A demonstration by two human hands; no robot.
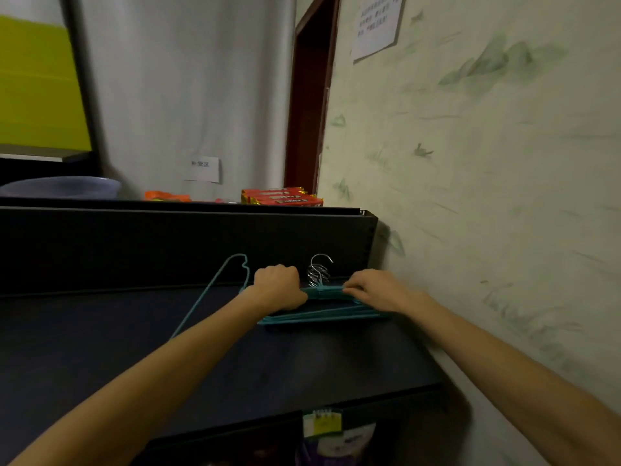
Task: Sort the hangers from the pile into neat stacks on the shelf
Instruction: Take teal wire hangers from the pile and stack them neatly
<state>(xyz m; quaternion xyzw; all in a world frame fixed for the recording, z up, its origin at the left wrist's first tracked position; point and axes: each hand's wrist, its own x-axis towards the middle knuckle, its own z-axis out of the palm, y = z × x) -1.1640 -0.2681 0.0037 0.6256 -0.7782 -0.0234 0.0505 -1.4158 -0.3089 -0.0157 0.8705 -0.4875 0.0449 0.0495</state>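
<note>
Teal hanger stack [322, 314] flat on shelf [134, 331], between both hands: left hand [279, 287] fist-curled gripping its 9 o'clock end, right hand [373, 290] fingertips pinching its top edge at 3 o'clock.

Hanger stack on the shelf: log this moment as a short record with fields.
stack: teal hangers lying flat on the dark shelf, near the right wall
hooks: metal hooks bunched together, pointing at the shelf's back panel
left hand: left hand grips the stack's left side
right hand: right hand rests on the stack's right side, fingertips at the top edge
loose item: one teal wire hanger lies apart, left of the stack
</note>
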